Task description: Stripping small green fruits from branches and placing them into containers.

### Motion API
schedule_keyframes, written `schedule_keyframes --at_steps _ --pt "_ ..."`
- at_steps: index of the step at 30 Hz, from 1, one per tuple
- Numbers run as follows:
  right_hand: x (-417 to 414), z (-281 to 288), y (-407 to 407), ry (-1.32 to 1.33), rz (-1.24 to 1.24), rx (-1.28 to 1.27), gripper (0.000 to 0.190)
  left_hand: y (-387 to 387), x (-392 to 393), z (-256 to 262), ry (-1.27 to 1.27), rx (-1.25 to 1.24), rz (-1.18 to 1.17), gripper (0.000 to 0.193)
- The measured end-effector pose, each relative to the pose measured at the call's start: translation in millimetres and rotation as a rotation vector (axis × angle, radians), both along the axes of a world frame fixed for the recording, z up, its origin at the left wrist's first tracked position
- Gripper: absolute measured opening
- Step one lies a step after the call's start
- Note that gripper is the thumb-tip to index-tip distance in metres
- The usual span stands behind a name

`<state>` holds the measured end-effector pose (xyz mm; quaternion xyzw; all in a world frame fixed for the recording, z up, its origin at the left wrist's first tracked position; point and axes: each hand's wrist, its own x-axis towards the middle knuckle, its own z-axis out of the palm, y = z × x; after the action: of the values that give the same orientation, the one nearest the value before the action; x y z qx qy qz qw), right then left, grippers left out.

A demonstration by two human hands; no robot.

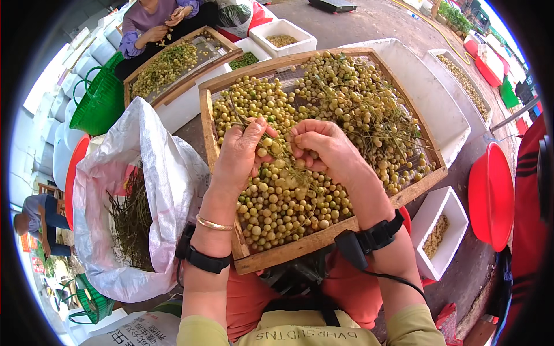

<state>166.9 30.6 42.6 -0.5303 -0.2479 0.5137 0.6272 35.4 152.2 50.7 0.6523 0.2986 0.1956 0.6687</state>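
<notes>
A wood-framed wire-mesh tray [298,235] rests over my lap, heaped with small round yellow-green fruits [277,207]. Above its middle, my left hand [246,149] grips a thin, branched fruit stem [281,149] with several fruits hanging from it. My right hand [322,147] has its fingers curled and pinched at the same sprig, close to the left one; what lies inside its fingers is partly hidden. Loose fruits fill the tray's near and left parts. A tangled pile of fruit still on stems [368,108] covers the right and far side.
To the left stands a woven plastic sack [169,173] of bare stems [134,220]. Another person [160,26] works at a second mesh tray [207,69]. White foam boxes [437,233] with fruit and a red basin [489,194] stand to the right. Green baskets [99,95] are at left.
</notes>
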Motion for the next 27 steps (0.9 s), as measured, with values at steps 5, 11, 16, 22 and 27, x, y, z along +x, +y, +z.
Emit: schedule_keyframes --at_steps 5,11,16,22,27 --pt "2.2 5.5 -11.6 -0.207 -0.017 -0.057 0.028 -10.9 3.7 -1.2 0.023 0.153 0.015 0.033" --pt "-23.1 -2.4 0.5 -0.556 -0.057 -0.033 0.041 -11.3 5.6 -10.0 -0.038 0.321 -0.108 0.028" --pt "-31.1 8.9 -7.8 -0.333 -0.063 -0.064 0.018 -15.3 5.6 -9.2 -0.053 0.592 -0.12 0.023" --pt "-34.9 -10.4 0.5 -0.063 -0.098 -0.015 0.012 -24.7 -0.3 -5.7 -0.02 0.755 -0.034 0.024" --pt "-35.9 -9.5 -4.1 -0.055 -0.199 -0.016 0.007 -22.9 6.5 -8.8 -0.06 0.684 -0.063 0.025"
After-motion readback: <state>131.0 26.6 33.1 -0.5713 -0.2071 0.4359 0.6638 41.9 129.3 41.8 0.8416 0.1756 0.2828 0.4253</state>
